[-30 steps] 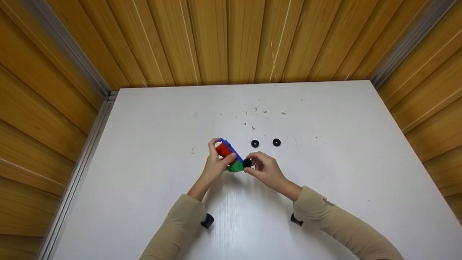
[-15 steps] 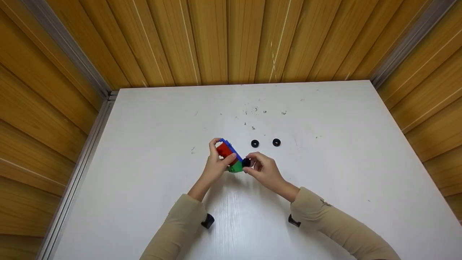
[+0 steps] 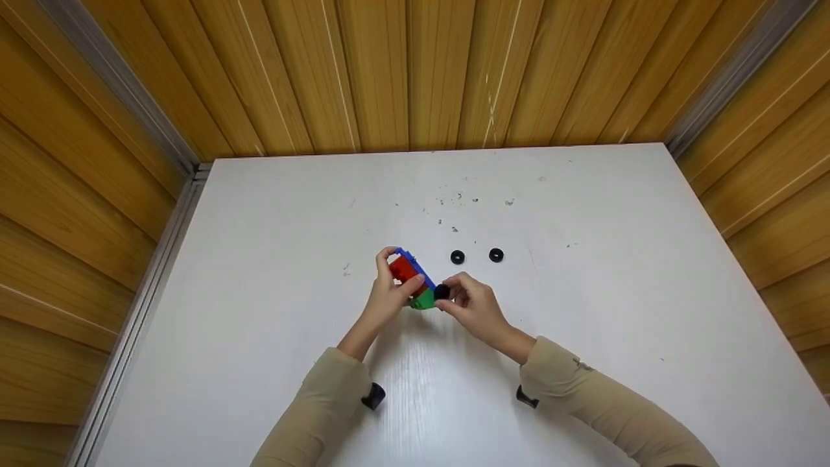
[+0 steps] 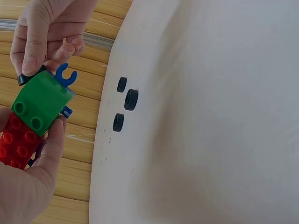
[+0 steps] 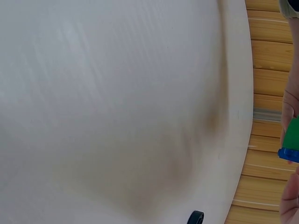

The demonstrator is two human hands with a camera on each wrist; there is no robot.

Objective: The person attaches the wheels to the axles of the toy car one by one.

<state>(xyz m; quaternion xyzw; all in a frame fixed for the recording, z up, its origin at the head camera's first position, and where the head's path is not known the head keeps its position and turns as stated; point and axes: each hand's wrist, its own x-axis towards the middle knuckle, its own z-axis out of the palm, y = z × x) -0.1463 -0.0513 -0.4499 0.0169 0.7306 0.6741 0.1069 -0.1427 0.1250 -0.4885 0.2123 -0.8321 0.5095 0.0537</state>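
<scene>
In the head view my left hand (image 3: pixel 388 299) grips a toy car of building blocks, with a red block (image 3: pixel 403 270), a green block (image 3: pixel 425 299) and a blue base (image 3: pixel 418 264). The car is held tilted above the table. My right hand (image 3: pixel 478 307) pinches a black toy wheel (image 3: pixel 441 292) between thumb and fingers against the car's green end. From the left wrist view, the studs on the green block (image 4: pixel 44 95) show, along with blue open clips (image 4: pixel 66 77) along the base. Whether the wheel sits on an axle is hidden by the fingers.
Two loose black wheels (image 3: pixel 453 257) lie beyond the right hand on the white table (image 3: pixel 259 259). The left wrist view shows a further wheel (image 4: pixel 131 100) among them. Wood-patterned panels (image 3: pixel 389 78) border the table at the back and sides.
My right hand has shifted slightly left, bringing the wheel closer against the car. The left hand and the car stay nearly still.
</scene>
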